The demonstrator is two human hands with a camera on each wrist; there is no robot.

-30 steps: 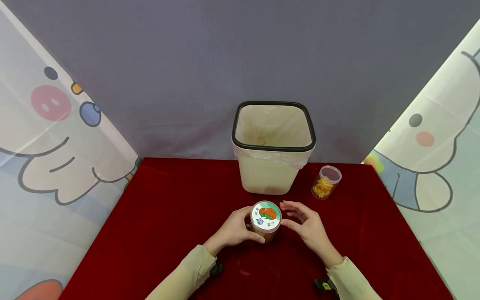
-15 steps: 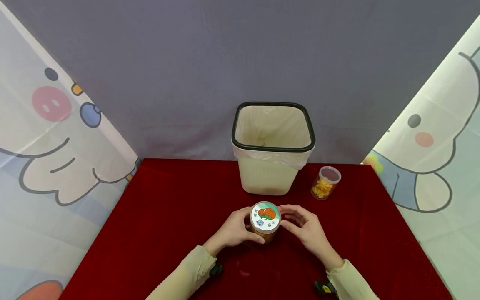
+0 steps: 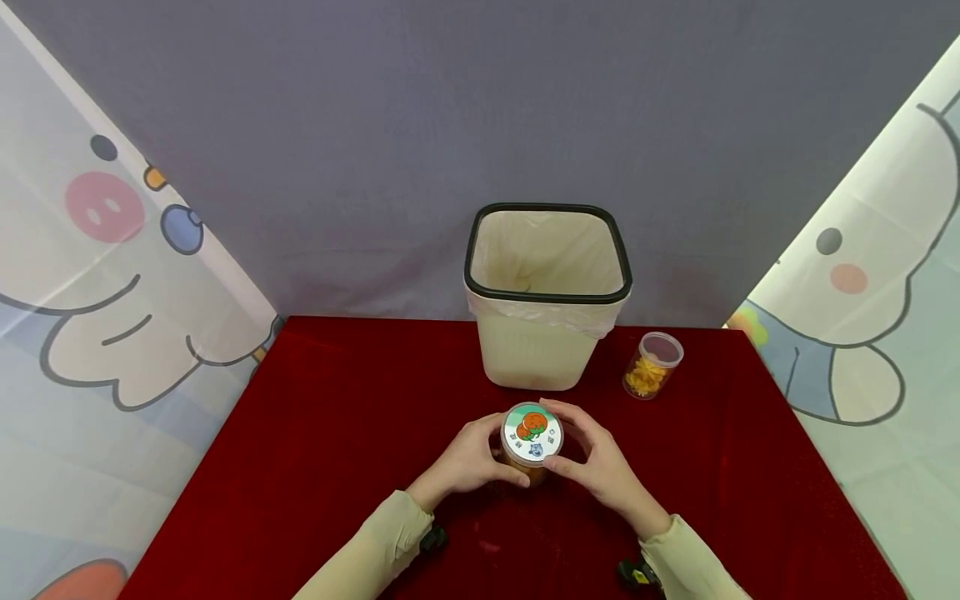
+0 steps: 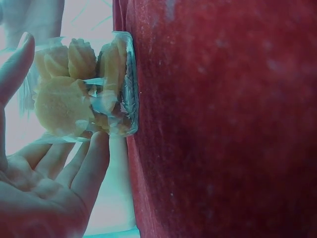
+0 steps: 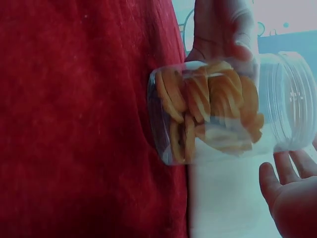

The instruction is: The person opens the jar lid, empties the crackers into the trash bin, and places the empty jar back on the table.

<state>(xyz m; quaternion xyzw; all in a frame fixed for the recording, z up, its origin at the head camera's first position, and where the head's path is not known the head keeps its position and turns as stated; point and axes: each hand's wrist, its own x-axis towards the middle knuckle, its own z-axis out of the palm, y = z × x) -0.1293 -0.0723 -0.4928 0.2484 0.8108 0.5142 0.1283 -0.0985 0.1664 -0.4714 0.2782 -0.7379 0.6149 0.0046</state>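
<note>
Two hands on a lidded jar of dried slices, just in front of the bin.

From the head view, the jar (image 3: 531,442) stands on the red cloth (image 3: 337,433) a little nearer the person than the lined bin (image 3: 546,296); the left hand (image 3: 468,458) curls round its side, the right hand (image 3: 592,458) grips its printed lid (image 3: 532,432) with thumb and fingers, and a second, open jar (image 3: 651,365) stands just right of the bin. The left wrist view shows the jar (image 4: 89,89) base-down on the cloth, fingers (image 4: 94,163) against its wall. The right wrist view shows the jar (image 5: 208,116) packed with orange slices and the right hand's fingertips (image 5: 277,178) at its lid end.
</note>
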